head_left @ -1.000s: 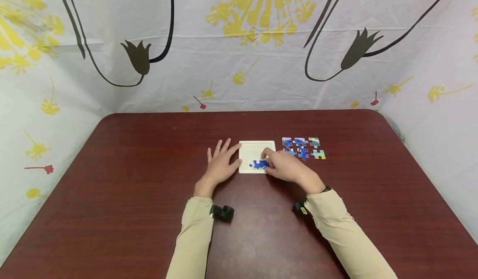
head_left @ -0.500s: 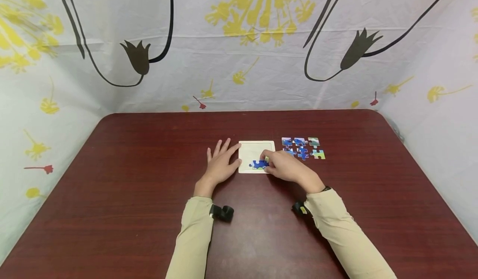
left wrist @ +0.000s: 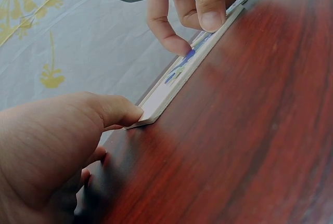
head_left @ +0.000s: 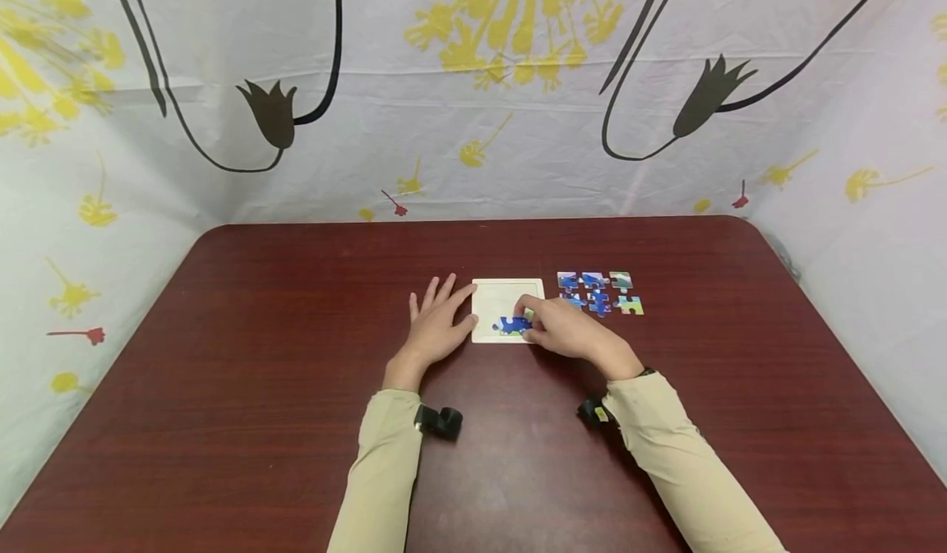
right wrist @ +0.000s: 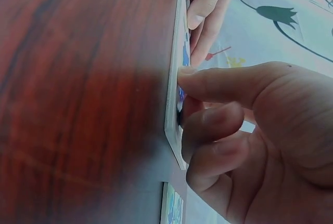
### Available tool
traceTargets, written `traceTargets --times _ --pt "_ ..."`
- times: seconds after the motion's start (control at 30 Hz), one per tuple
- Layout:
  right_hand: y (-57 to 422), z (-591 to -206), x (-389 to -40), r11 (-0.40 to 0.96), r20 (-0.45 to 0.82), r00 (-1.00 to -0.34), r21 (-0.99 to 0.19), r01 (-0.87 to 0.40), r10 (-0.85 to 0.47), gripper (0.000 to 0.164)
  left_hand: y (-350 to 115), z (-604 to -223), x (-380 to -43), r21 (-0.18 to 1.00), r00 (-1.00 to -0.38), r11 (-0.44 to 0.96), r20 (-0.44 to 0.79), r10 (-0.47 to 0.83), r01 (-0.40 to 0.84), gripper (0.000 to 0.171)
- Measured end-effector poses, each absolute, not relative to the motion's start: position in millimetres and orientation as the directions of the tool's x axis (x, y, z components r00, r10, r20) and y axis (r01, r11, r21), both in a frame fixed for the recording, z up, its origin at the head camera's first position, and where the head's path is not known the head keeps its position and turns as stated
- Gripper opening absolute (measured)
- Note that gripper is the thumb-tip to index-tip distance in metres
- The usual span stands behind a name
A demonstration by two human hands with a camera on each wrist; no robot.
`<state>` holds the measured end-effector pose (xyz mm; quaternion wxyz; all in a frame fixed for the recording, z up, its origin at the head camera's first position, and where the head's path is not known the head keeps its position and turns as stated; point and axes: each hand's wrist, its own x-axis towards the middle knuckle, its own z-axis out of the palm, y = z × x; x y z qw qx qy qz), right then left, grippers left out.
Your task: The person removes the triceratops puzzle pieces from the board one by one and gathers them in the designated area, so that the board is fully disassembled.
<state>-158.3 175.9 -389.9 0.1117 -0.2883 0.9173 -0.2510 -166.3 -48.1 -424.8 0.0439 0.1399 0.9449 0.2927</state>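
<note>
A pale square puzzle tray (head_left: 491, 294) lies flat on the table, with joined blue and green jigsaw pieces (head_left: 509, 325) along its near side. My left hand (head_left: 436, 331) has its fingers spread, the index fingertip and thumb touching the tray's left edge. In the left wrist view the thumb (left wrist: 122, 110) rests on the tray's corner. My right hand (head_left: 565, 331) reaches over the tray's right part, fingers curled, thumb and index finger on a jigsaw piece at the near right. That piece is mostly hidden under the fingers. In the right wrist view the thumb (right wrist: 208, 82) touches the pieces.
Several loose jigsaw pieces (head_left: 598, 292) lie in two rows on the table, just right of the tray. The dark red wooden table (head_left: 296, 331) reaches back to a white patterned cloth (head_left: 333, 183). Both wrists wear small black cameras.
</note>
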Motion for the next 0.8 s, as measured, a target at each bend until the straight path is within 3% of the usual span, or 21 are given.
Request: traceTargets --times 0.43,0.8 --pt "174.9 -387.7 -156.3 0.674 0.004 -0.806 -0.546 -0.497 -0.592 0.022 -48.2 -424.2 -166.4 0.566 -0.957 0.789 -0.003 0.291 0.238 0.053" --pt "170.2 -386.7 -157.9 0.736 0.007 -0.839 -0.475 -0.482 -0.544 0.022 -48.1 -423.5 -165.3 0.573 -0.957 0.784 0.003 0.29 0.239 0.053"
